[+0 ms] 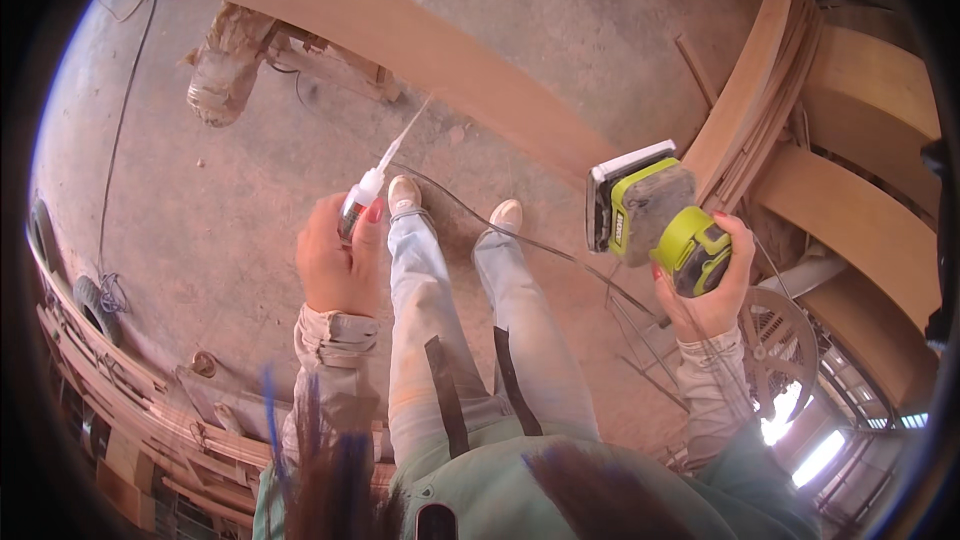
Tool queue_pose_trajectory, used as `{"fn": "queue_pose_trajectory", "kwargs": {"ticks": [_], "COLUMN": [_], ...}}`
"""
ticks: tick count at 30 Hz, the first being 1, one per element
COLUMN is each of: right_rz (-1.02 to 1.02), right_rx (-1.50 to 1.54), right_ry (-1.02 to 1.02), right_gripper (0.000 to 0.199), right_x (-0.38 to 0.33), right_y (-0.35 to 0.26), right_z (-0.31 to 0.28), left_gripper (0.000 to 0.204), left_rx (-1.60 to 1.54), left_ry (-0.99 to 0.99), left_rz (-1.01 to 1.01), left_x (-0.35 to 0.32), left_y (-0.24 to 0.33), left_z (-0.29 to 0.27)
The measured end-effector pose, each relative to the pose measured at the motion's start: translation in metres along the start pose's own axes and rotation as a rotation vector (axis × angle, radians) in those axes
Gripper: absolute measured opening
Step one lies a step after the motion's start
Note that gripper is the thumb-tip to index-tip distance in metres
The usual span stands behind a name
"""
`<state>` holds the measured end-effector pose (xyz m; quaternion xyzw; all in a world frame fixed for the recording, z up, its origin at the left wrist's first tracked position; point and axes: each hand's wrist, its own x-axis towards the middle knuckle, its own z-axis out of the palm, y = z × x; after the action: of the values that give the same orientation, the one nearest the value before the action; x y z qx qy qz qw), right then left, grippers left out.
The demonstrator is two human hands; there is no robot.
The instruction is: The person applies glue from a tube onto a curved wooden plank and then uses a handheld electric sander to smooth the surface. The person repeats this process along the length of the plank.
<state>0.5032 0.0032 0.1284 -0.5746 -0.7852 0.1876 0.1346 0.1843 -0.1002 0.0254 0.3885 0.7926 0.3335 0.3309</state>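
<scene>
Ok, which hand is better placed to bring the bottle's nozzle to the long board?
Probably the left hand: it holds the white bottle, its thin nozzle pointing toward the long board. The right hand is occupied with the green-and-grey sander.

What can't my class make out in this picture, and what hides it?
Head view:
- The bottle's base: covered by the left hand.
- The long board's right end: behind the sander.
- The bottle's label: too small and blurred.
- The lower-left timber pile's outer edge: cut off by the dark rim.
</scene>
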Motion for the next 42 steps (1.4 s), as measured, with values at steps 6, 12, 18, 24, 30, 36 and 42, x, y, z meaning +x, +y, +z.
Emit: {"fn": "queue_pose_trajectory", "kwargs": {"ticks": [6,12,18,24,30,36,42], "right_rz": [0.062,0.049,0.083,0.092,0.112,0.134,0.085], "right_rx": [0.015,0.062,0.023,0.041,0.042,0.047,0.052], "right_ry": [-0.089,-0.039,-0.097,-0.091,-0.095,-0.106,-0.030], "right_gripper": [0.077,0.074,0.079,0.077,0.077,0.078,0.076], "right_x": [-0.005,-0.004,-0.010,-0.013,-0.015,-0.015,-0.009], "right_y": [-0.004,-0.011,-0.009,-0.010,-0.010,-0.009,-0.013], "right_z": [0.003,0.007,0.004,0.006,0.007,0.006,0.014], "left_gripper": [0.026,0.025,0.025,0.025,0.024,0.024,0.023], "left_rx": [0.098,0.167,0.196,0.190,0.148,0.176,0.170], "left_ry": [-0.002,-0.014,-0.012,-0.010,0.009,0.019,-0.007], "left_rz": [0.028,0.061,0.113,0.150,0.129,0.141,0.133], "left_x": [0.008,0.010,0.016,0.017,0.020,0.021,0.017], "left_y": [-0.001,0.000,-0.001,-0.002,-0.008,-0.011,-0.010], "left_z": [-0.007,-0.010,-0.007,-0.010,-0.010,-0.014,-0.014]}}
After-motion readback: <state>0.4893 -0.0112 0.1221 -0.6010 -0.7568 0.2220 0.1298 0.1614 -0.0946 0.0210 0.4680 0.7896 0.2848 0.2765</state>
